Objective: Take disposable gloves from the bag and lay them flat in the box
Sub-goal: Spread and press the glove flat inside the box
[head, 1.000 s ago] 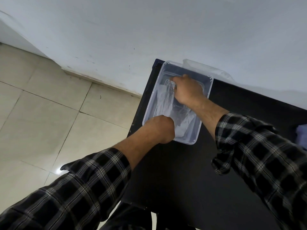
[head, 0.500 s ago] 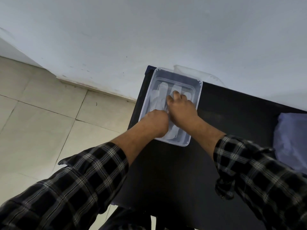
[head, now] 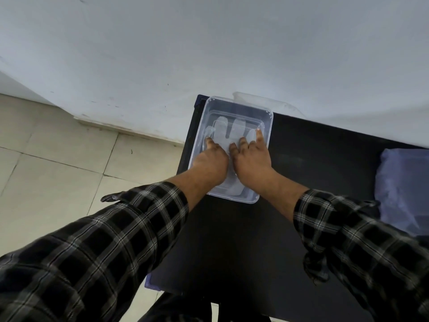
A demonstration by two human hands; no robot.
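Observation:
A clear plastic box (head: 267,126) stands at the far left corner of the black table (head: 243,240). Inside it a translucent disposable glove (head: 233,131) lies spread flat, its fingers pointing toward the wall. My left hand (head: 212,163) and my right hand (head: 251,159) rest side by side in the box, palms down, fingers spread and pressing on the glove's palm area. Neither hand grips anything. The bluish plastic bag (head: 404,187) of gloves lies at the table's right edge, partly cut off by the frame.
A clear lid (head: 264,102) leans behind the box against the white wall. Beige floor tiles lie to the left, below the table's left edge. The near half of the table top is bare black surface.
The glove was bunched under my hands; it now lies spread flat. Both hands have shifted to sit side by side, fingers extended over it.

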